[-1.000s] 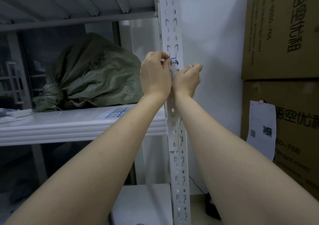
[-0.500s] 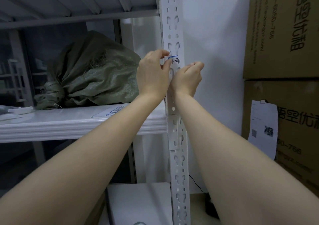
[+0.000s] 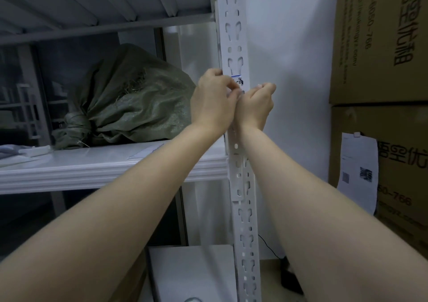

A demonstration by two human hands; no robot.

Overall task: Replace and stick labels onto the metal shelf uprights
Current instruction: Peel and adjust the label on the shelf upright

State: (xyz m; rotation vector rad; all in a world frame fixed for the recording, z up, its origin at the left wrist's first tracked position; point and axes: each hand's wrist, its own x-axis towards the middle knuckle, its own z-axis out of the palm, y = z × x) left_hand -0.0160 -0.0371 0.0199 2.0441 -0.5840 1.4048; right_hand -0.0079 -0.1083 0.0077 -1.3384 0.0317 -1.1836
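Observation:
A white perforated metal upright runs down the middle of the head view. A small white label with a blue top line and black handwriting sits on its front face, just above my hands. My left hand is at the upright's left edge, fingers curled and pinching at the label's lower left part. My right hand is on the right side of the upright, fingers curled into a loose fist beside the label. The lower part of the label is hidden behind my fingers.
A green woven sack lies on the white shelf board to the left. Stacked cardboard boxes stand at the right, one with a paper slip. A white wall is behind the upright. A white box sits on the lower level.
My left hand's fingers have shifted down over the label's left part. The view has drifted slightly; the right hand stays beside the upright.

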